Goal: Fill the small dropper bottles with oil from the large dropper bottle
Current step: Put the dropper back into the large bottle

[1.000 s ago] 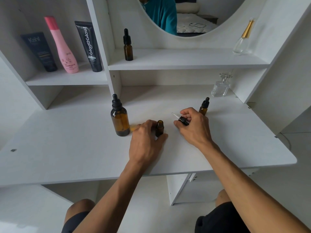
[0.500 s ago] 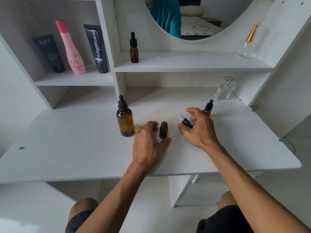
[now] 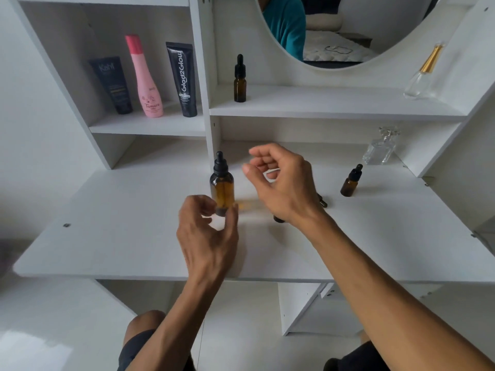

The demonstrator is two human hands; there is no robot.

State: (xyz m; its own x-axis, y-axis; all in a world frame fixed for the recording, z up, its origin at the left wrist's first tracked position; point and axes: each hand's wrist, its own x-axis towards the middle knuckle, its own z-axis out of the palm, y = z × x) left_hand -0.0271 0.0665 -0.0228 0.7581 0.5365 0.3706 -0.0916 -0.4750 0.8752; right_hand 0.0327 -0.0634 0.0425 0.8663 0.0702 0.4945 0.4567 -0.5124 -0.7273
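The large amber dropper bottle [image 3: 221, 187] stands capped on the white desk [image 3: 107, 236]. My left hand [image 3: 207, 236] curls its fingers and thumb round the bottle's base from both sides. In the air just right of the bottle's cap is my right hand [image 3: 281, 183], fingers loosely curled and holding nothing. Behind my right wrist only the base of the small open bottle [image 3: 278, 219] shows. Its black dropper cap [image 3: 322, 202] lies on the desk beside the wrist. A small capped dropper bottle [image 3: 351, 181] stands further right, and another one [image 3: 239, 80] is on the middle shelf.
A clear glass perfume bottle [image 3: 381, 147] stands at the back right of the desk, and a gold-capped one [image 3: 424, 76] on the shelf above. Two dark tubes and a pink bottle [image 3: 146, 79] fill the left shelf. A round mirror [image 3: 334, 30] hangs above.
My right hand has laid the dropper cap on the desk and risen leftward towards the large bottle's cap. My left hand has left the small open bottle and moved to the large bottle's base.
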